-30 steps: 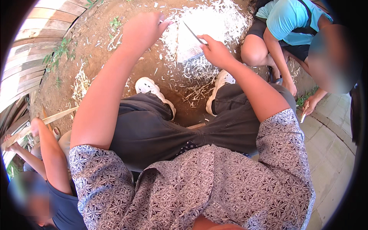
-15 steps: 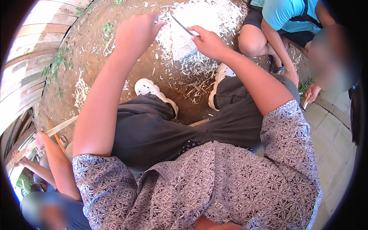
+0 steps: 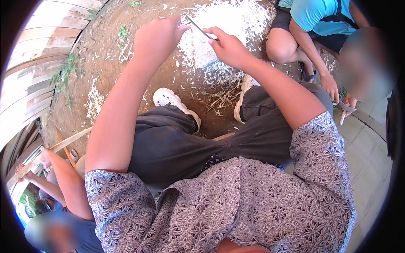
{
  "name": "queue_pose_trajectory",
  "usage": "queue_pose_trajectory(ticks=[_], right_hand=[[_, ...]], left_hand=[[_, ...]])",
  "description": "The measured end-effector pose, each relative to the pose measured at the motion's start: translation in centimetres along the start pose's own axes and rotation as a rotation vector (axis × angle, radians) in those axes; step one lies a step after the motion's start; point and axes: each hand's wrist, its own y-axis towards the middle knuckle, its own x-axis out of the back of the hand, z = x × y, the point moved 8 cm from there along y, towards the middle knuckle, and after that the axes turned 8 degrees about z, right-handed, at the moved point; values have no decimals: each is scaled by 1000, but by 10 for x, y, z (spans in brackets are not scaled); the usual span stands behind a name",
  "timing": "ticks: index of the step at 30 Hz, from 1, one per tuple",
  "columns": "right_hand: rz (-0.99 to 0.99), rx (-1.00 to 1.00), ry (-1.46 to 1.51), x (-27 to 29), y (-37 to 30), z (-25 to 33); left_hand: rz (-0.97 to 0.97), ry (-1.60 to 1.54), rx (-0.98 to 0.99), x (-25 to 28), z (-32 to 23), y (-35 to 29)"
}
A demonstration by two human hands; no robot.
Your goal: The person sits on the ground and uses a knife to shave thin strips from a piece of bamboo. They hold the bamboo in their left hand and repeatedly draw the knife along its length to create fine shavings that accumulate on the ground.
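Observation:
My right hand (image 3: 230, 49) is closed around a knife, whose dark narrow blade (image 3: 196, 25) points up and left toward my other hand. At the upper middle, my left hand (image 3: 159, 37) is closed with its thumb toward the blade's tip. What its fingers pinch is lost against the bright ground behind. Both hands are held out beyond my knees, a short gap apart. Beneath them lies a heap of pale wood shavings (image 3: 230, 25), partly on a whitish sheet.
My white clogs (image 3: 166, 98) stand on brown soil. At the right, a crouching person in a turquoise shirt (image 3: 314, 14) holds a blade (image 3: 346, 107) and a pale stick. Another person at lower left is by a long wooden strip (image 3: 69, 139). A plank wall (image 3: 44, 50) runs along the left.
The whole view has shifted slightly, and my left hand sits a little nearer the knife. The co-worker's hands at right have come closer together, with a blade now showing.

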Motion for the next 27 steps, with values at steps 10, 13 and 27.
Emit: queue_pose_trajectory(ticks=[10, 13, 27], right_hand=[[58, -211, -197, -4, 2, -97], [54, -226, -51, 8, 5, -50], [-103, -57, -34, -6, 47, -21]], left_hand=[[33, -20, 39, -1, 3, 0], [2, -10, 17, 0, 2, 0], [8, 67, -113, 1, -27, -15]])
